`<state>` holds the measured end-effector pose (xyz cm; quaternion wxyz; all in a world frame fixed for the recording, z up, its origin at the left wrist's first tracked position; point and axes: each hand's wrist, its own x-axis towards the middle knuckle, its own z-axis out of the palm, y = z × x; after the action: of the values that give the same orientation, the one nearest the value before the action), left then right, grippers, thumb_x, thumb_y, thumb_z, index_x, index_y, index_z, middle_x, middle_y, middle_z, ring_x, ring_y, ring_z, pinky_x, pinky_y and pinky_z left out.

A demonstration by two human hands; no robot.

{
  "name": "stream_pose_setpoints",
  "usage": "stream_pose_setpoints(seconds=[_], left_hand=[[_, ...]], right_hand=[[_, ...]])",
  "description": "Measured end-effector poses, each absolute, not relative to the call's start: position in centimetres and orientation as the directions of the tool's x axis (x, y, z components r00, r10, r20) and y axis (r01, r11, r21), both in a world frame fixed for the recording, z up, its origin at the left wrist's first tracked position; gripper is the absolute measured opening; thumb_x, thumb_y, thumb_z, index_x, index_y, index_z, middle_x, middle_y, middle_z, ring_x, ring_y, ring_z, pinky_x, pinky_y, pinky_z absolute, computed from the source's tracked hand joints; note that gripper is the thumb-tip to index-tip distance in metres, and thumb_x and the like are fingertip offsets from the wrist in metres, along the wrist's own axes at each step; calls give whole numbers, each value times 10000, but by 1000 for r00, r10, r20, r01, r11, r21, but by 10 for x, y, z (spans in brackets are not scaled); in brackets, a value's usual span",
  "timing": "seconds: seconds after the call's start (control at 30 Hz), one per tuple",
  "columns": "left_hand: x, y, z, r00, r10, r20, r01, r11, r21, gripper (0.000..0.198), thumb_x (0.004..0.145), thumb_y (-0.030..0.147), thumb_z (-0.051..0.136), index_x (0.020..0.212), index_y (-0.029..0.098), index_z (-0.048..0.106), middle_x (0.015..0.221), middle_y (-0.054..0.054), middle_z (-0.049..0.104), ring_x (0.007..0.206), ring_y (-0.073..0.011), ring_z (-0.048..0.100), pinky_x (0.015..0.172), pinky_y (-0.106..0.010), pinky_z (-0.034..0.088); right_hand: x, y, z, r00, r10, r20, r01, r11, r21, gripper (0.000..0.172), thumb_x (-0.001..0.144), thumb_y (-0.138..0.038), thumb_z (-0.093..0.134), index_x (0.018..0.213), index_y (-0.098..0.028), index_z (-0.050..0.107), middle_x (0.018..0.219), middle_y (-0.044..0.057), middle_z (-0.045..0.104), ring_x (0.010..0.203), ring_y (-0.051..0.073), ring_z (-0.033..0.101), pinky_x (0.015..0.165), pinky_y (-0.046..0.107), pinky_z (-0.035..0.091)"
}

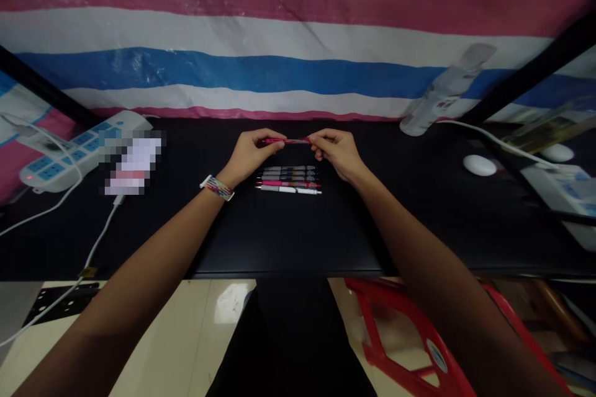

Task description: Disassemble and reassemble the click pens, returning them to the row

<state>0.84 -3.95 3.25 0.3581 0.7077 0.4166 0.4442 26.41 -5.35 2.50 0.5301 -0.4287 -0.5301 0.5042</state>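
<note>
Above the counter (279,242), just beyond the pens (288,184), a red pen (297,141) was held level by its ends, the fingers (274,147) of the left hand (251,154) and right hand (341,152) pinched on it, apparently for steadiness; the pens were laid parallel, presumably for easy reach

The sheet (298,43) was striped red, white and blue; the desk (298,232) black.
One pen (275,141) and the stool (382,291) were red, the wristband (218,188) multicoloured, a power strip (86,147) white and blue.
</note>
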Motion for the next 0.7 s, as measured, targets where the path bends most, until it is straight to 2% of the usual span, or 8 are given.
stream_pose_setpoints(seconds=[0.2, 0.3, 0.4, 0.6, 0.7], left_hand=[[5, -38, 30, 271, 921, 280, 277, -354, 893, 276, 899, 402, 884, 1092, 215, 944, 864, -54, 842, 696, -153, 643, 672, -305, 532], [5, -39, 31, 272, 920, 283, 271, -355, 895, 268, 908, 399, 873, 1097, 228, 955, 889, -59, 857, 690, -148, 634, 674, -304, 534], [5, -41, 33, 275, 925, 263, 248, -332, 910, 255, 907, 399, 869, 1080, 238, 966, 813, -53, 838, 665, -143, 616, 649, -289, 520], [4, -41, 35, 297, 927, 229, 153, -283, 947, 284, 865, 412, 915, 1068, 223, 978, 770, -58, 823, 643, -126, 617, 639, -263, 501], [4, -38, 34, 299, 932, 204, 80, -238, 968, 252, 869, 429, 909, 986, 215, 975, 664, -39, 760, 604, -122, 604, 603, -255, 471]], right_hand=[[266, -53, 21, -82, 981, 177, -108, 167, -980, 302, 745, -449, 1036, 899, -239, 881, 786, -2, 758, 667, 128, 657, 670, 307, 577], [266, -52, 20, -96, 972, 213, -128, 200, -971, 248, 759, -396, 1034, 892, -242, 892, 823, 11, 801, 661, 126, 694, 692, 312, 597], [266, -52, 19, -97, 960, 262, -117, 251, -961, 203, 782, -372, 1025, 880, -246, 901, 865, 21, 830, 662, 133, 731, 706, 325, 626], [268, -54, 25, -105, 930, 351, -52, 348, -936, 205, 814, -405, 1018, 890, -248, 909, 819, 20, 807, 713, 180, 761, 781, 399, 712], [266, -57, 26, -119, 921, 370, -64, 365, -929, 235, 811, -422, 1033, 892, -241, 907, 849, 33, 818, 748, 194, 784, 824, 421, 733]])
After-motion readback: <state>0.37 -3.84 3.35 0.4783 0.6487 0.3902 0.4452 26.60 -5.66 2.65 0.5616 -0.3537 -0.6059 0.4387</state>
